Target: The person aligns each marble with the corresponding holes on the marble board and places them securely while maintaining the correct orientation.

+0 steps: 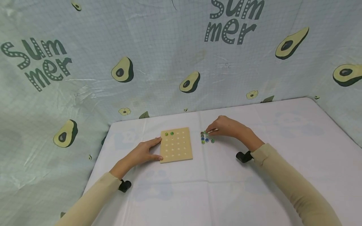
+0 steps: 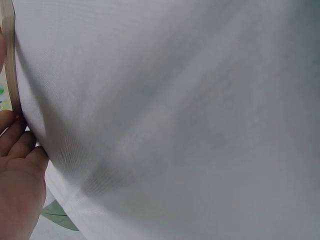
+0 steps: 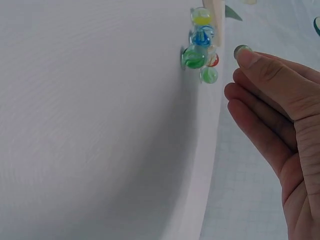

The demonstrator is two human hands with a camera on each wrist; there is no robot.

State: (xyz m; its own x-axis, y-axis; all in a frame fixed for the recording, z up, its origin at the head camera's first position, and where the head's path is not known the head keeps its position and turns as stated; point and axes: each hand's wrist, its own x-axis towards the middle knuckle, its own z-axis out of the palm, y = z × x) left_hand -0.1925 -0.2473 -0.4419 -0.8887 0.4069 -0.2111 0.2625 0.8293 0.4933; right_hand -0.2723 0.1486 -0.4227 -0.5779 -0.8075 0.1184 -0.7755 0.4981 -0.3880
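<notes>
A square wooden board (image 1: 176,145) with rows of shallow hollows lies on the table, two green marbles (image 1: 172,133) sitting in its far row. My left hand (image 1: 142,153) grips the board's left side, thumb at the near corner and fingers along the edge; in the left wrist view only part of the board's edge (image 2: 11,65) shows. To the right of the board, several glass marbles (image 1: 202,139) stand in a loose cluster. Over them my right hand (image 1: 226,127) pinches a clear greenish marble (image 3: 243,49) between thumb and index finger, its other fingers loosely bent.
The table (image 1: 181,194) has a white cloth with fold lines. Behind it hangs a backdrop (image 1: 158,62) printed with avocados and lettering. One green marble (image 1: 212,141) lies slightly apart, to the right of the cluster.
</notes>
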